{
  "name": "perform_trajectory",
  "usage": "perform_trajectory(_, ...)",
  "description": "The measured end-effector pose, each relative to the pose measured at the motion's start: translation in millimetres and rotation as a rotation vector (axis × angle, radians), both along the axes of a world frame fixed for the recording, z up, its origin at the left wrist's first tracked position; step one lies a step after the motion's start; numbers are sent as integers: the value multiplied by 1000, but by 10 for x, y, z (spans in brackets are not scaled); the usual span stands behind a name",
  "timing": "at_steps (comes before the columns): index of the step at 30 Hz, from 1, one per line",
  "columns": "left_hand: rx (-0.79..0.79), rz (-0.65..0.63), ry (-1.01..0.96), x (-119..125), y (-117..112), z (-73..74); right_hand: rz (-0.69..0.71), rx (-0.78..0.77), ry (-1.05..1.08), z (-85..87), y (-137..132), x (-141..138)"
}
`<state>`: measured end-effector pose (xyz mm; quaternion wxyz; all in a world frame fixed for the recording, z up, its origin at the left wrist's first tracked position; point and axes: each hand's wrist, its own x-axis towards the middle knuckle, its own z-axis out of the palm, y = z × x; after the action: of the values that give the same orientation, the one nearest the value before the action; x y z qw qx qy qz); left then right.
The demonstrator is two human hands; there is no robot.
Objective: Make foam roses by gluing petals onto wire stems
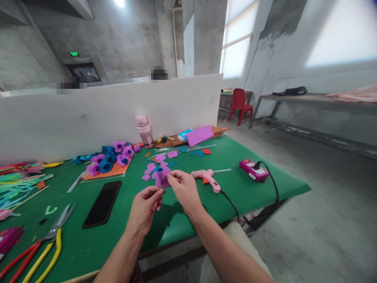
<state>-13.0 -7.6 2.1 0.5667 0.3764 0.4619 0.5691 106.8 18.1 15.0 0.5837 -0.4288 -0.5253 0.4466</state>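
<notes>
While a good cluster of purple and blue flowers (119, 146) sits mostly on an orange sheet (118, 169), apparently complete, I judge the work from where I stand to be only partway. One flower (162, 178), purple outside with blue at its centre, is in hand and looks unfinished. Outstanding, as I read it, are the loose petals (173, 154), mostly purple and blue, scattered beyond the hands on the green surface (235, 155); how many each flower needs I cannot tell. The glue gun (203, 173) lies unheld just beside the right hand (185, 190). As to position, the flower is raised between both hands, in front of the nearest petals. The right fingers pinch its outer petal at the right edge. The left hand (144, 206) has thumb and fingers closed together at the flower's lower end and appears to grip it there, though no stem can be made out.
</notes>
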Motion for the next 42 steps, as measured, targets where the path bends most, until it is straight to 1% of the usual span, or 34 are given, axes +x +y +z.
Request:
perform_trajectory(9, 0, 12, 5, 3, -12, 8, 42, 6, 91, 35, -45, -14)
perform_trajectory(19, 31, 9, -7, -32, 2, -55, 59, -2, 129, 20, -76, -49)
perform_trajectory(27, 19, 8, 22, -14, -7, -27, 65, 16, 145, 12, -83, -47)
perform_trajectory(31, 3, 27, 31, -10, -15, -10, 60, 22, 129, 6, -71, -41)
perform_trajectory(37, -4, 57, 36, 6, -31, 14, 80, 30, 160, -13, -51, -46)
perform_trajectory(42, -4, 48, 47, -5, -21, -1, 97, 23, 177, -17, -54, -46)
